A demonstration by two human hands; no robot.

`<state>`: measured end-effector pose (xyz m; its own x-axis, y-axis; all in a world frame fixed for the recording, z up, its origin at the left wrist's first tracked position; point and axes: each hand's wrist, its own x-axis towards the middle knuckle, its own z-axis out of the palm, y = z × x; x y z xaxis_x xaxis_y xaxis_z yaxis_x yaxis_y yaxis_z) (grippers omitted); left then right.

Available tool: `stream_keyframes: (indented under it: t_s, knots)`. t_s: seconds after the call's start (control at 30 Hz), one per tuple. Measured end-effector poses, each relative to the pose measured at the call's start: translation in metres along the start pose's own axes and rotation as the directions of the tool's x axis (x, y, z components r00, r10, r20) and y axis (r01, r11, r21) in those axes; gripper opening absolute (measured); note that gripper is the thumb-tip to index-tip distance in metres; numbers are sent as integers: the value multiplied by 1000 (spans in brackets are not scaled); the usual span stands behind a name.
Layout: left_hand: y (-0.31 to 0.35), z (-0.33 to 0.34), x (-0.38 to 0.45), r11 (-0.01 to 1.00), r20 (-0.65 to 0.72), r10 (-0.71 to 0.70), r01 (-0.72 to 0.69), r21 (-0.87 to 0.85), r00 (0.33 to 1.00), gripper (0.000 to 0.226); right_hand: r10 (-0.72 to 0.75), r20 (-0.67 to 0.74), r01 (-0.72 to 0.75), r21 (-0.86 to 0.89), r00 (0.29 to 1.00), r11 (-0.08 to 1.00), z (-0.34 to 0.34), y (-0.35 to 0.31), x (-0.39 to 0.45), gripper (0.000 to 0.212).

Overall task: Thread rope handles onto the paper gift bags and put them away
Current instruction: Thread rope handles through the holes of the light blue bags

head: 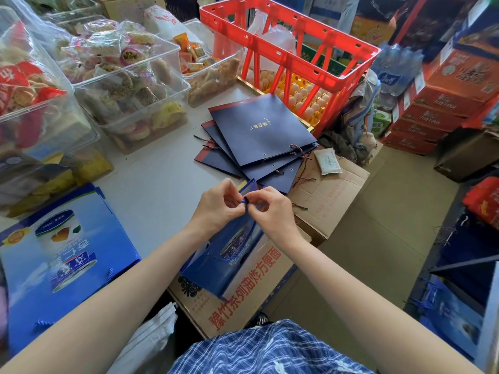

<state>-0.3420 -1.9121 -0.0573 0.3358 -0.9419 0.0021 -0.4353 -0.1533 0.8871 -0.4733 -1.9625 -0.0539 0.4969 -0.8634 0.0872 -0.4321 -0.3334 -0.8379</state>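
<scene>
A person in a blue plaid garment (270, 349) stands at a grey desk (162, 179) in a crowded stockroom, both hands raised over a blue paper gift bag (226, 255). The left hand (218, 205) and right hand (272, 209) meet at the bag's upper edge, fingertips of each pinching a short end of blue rope handle (244, 202) between them. The bag hangs tilted below the hands, its lower end above a cardboard carton with red lettering (243, 300) that sits just beside the desk's edge. Another loop of blue rope (224, 258) shows across the bag's face.

Beyond the hands, a fanned stack of dark navy bags (259, 136) lies flat on the desk, partly overhanging a second carton (332, 195); twisted cords trail from their eyelets. A white packet (328, 161) rests on that carton. At the near left, a stack of lighter blue printed bags (62, 263) lies flat, with blue rope ends showing at its edge.

Clear plastic bins of wrapped snacks (129, 85) line the back left of the desk. A red plastic crate (291, 55) stands behind the navy stack, above trays of eggs (302, 99). Red boxes (437, 109) are stacked on the floor at right.
</scene>
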Motion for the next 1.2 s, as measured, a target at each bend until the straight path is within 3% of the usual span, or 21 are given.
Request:
stream_keyframes:
  t_s: [0.27, 0.47, 0.63, 0.77, 0.87, 1.0, 1.2]
  knots:
    - [4, 0, 0, 990, -19, -93, 90, -112, 995, 32, 84, -15, -83, 72, 996, 994, -1, -3, 3, 8]
    - [15, -11, 9, 883, 159, -304, 341, -322, 939, 21, 21, -74, -17, 56, 997, 998, 2, -5, 2, 5]
    - [15, -12, 13, 798, 227, -419, 476, -370, 879, 24, -185, 39, 189, -239, 982, 953, 3, -1, 2, 9]
    - [16, -8, 14, 751, 187, -472, 503, -427, 862, 26, -197, 124, 224, -284, 973, 932, 1, 2, 2, 11]
    - [16, -3, 14, 727, 150, -504, 512, -458, 850, 27, -155, 165, 184, -183, 974, 966, -1, 3, 2, 7]
    - [12, -4, 11, 835, 103, -377, 386, -393, 920, 29, 1, 146, -7, 44, 989, 999, -5, 2, 6, 2]
    - [9, -13, 5, 955, 135, -123, 154, -254, 983, 32, 198, 205, -253, 289, 959, 923, -11, -11, 17, 6]
